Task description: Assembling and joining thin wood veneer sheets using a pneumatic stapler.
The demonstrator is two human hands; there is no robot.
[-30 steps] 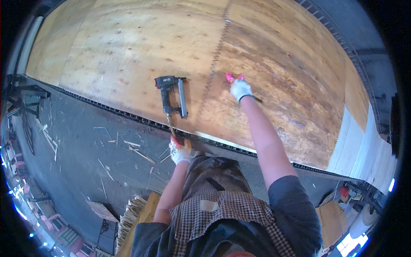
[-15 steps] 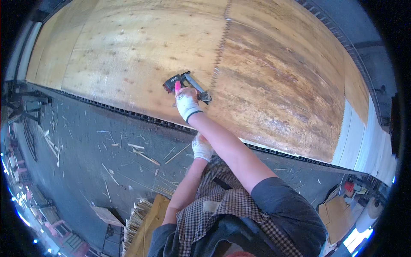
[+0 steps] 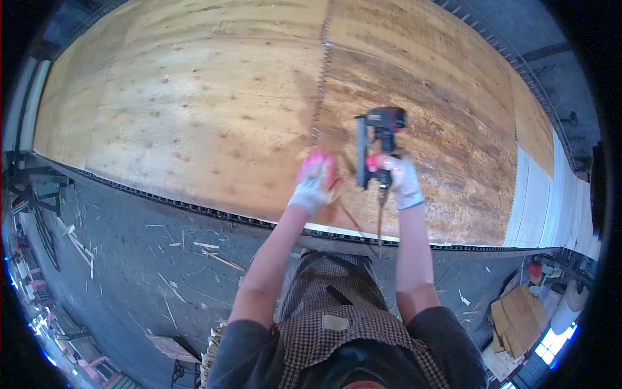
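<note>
My right hand (image 3: 403, 178) grips the nail gun (image 3: 387, 140), right of centre; left of it, my left hand (image 3: 315, 180) is spread.

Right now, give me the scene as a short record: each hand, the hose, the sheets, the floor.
Left hand: open, near the jagged seam; contact unclear
Right hand: gripping the black staple gun
Hose: attached to the staple gun
Left sheet: paler wood
Right sheet: darker, streaked wood
Floor: grey, strewn with wood scraps
</note>
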